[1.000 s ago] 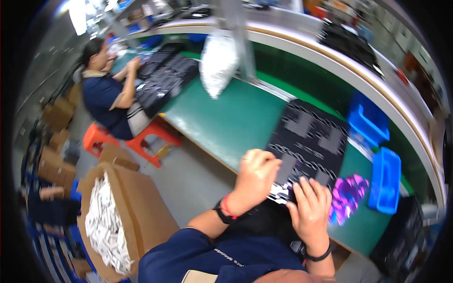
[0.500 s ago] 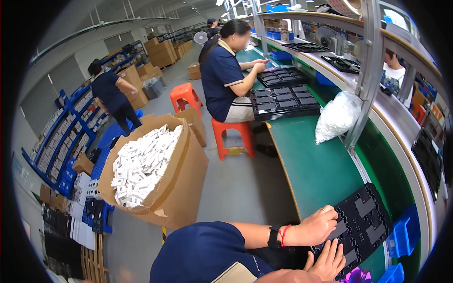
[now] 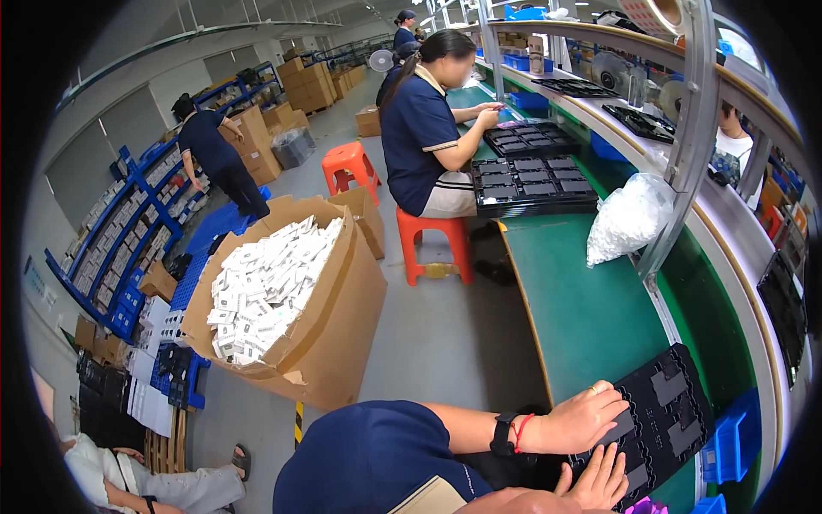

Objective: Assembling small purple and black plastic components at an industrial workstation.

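Can see, at the lower right of the frame, a black tray [image 3: 655, 409] lying on a green tabletop [image 3: 582, 317], with flat grey pieces [image 3: 672, 387] on its surface. Can see the left hand [image 3: 586, 421] over the tray's left part, with fingers bent and drawn together, pointing down toward it; cannot tell whether pinching any small thing there. Just below, at the bottom edge, can see the right hand [image 3: 601, 480] laid on the tray with fingers extended and slightly spread, not clenched; cannot make out anything under the palm. On the left wrist, a black band [image 3: 503, 434] beside a red cord [image 3: 521, 431]. Right of the tray, a blue bin [image 3: 735, 439]; below the tray, at the bottom edge, a bit of shiny purple material [image 3: 646, 507], cut off by the frame. Higher on the right, a clear bag of white bits [image 3: 629, 221] leaning near a metal post [image 3: 687, 141]. At upper centre, a seated co-worker [image 3: 424, 141] on an orange stool [image 3: 434, 247], facing filled trays [image 3: 535, 182]. Left of centre, a cardboard box [image 3: 347, 330] heaped with white packets [image 3: 265, 287]. At upper left, another person [image 3: 210, 154] beside blue shelving [image 3: 137, 218]; at lower left, an outstretched leg [image 3: 193, 488] in pale trousers.
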### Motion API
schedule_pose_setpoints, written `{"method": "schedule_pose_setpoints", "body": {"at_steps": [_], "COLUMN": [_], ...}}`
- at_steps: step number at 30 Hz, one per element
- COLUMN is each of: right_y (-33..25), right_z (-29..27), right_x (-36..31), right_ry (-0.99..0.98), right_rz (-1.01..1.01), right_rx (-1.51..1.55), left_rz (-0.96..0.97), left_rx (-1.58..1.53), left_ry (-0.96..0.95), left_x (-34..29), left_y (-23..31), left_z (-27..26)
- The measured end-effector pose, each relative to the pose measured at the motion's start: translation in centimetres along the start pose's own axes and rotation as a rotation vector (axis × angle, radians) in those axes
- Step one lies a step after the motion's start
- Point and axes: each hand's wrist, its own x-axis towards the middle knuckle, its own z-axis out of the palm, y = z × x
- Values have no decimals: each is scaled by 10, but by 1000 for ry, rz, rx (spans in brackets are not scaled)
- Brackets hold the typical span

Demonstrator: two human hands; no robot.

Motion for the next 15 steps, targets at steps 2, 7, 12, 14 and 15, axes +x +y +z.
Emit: {"method": "schedule_pose_setpoints", "body": {"at_steps": [2,7,12,14,15], "right_y": [0,-2,-2,-2,-2], "right_z": [-2,-5,-5,-6,-6], "right_x": [0,-1,-2,-2,-3], "right_ry": [-1,-9,-41,-41,-42], "right_rz": [-3,1,14,15,15], "right_rx": [1,-6,-11,-11,-8], "left_rz": [-3,7,-8,-7,-16], "left_rx": [4,58,61,59,50], "left_ry": [4,8,-27,-34,-38], "left_x": [-1,-6,-6,-5,-5], "left_y": [3,2,-1,-1,-1], "left_z": [0,4,6,6,7]}}
